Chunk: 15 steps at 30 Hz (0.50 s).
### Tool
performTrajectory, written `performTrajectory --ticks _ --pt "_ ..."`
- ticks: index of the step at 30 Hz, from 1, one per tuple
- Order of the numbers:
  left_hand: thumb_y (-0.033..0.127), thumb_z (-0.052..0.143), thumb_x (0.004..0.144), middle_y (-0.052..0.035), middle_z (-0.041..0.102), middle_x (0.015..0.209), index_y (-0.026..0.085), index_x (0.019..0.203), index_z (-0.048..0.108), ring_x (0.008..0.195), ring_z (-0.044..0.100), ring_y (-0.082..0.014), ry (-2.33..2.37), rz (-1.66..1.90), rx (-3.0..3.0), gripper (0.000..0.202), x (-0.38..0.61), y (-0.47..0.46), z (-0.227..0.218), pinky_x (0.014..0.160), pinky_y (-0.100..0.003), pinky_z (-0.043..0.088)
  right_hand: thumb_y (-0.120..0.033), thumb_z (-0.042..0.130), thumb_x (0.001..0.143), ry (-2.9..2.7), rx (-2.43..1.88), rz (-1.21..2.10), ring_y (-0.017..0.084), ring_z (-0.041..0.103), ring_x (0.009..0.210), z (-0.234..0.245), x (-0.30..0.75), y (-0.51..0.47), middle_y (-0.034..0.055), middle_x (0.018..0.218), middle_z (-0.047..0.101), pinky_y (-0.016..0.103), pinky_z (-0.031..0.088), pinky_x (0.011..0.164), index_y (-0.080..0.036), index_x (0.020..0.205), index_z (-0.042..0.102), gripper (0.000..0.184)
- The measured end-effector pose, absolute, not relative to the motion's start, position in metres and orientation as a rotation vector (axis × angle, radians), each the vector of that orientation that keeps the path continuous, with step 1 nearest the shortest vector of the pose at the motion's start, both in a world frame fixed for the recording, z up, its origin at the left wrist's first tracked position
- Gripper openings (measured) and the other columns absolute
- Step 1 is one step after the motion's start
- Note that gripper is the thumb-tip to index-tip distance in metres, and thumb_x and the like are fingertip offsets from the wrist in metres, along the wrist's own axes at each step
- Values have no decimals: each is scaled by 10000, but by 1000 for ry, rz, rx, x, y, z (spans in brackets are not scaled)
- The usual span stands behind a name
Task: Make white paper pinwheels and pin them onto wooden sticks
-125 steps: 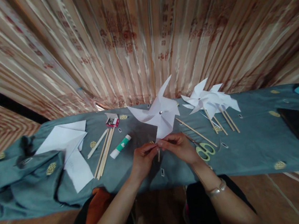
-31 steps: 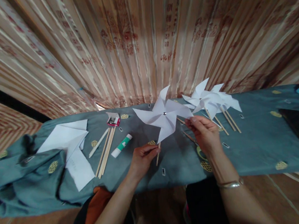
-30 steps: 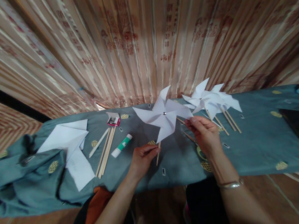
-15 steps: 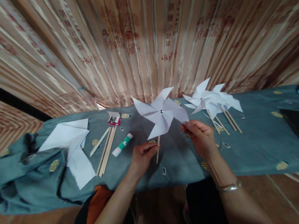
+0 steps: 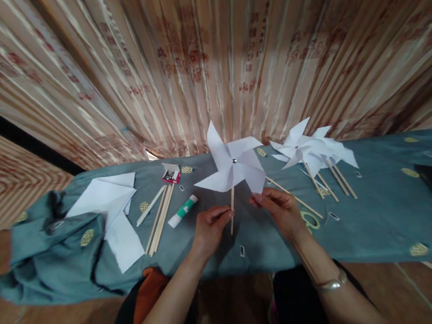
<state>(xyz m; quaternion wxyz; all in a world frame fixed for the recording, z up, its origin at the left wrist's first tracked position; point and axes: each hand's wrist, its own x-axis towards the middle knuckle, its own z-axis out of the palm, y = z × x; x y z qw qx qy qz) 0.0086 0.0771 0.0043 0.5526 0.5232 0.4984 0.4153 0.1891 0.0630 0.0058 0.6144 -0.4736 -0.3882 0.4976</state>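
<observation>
1. The left hand (image 5: 210, 226) is held out in front of the body, back up, with thumb and forefinger (image 5: 224, 214) pinched together and pointing right.
2. The right hand (image 5: 283, 212) is just beside it, a little higher, back up. Its fingertips (image 5: 257, 199) are pinched shut and point up and left.
3. The two hands are near each other but do not touch.
4. The bare left forearm (image 5: 169, 302) slants up from the lower left.
5. The bare right forearm (image 5: 335, 302) slants up from the lower right, its wrist (image 5: 308, 258) nearly straight.
</observation>
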Motion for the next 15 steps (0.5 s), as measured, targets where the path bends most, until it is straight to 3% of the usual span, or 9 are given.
performTrajectory --ticks 8,15 --pt "334 679 714 -51 744 782 177 776 775 739 647 -200 1168 976 1296 195 9 76 4 721 -300 493 -393 788 691 -1055 -1085 1191 154 648 656 17 171 58 -6 668 727 283 531 689 -248 671 750 151" --pt "321 664 719 -31 757 800 213 768 775 763 660 -205 1127 993 1285 162 9 74 3 723 -297 503 -410 767 709 -1182 -1072 1207 167 650 669 17 162 54 6 706 736 283 523 671 -248 721 769 162"
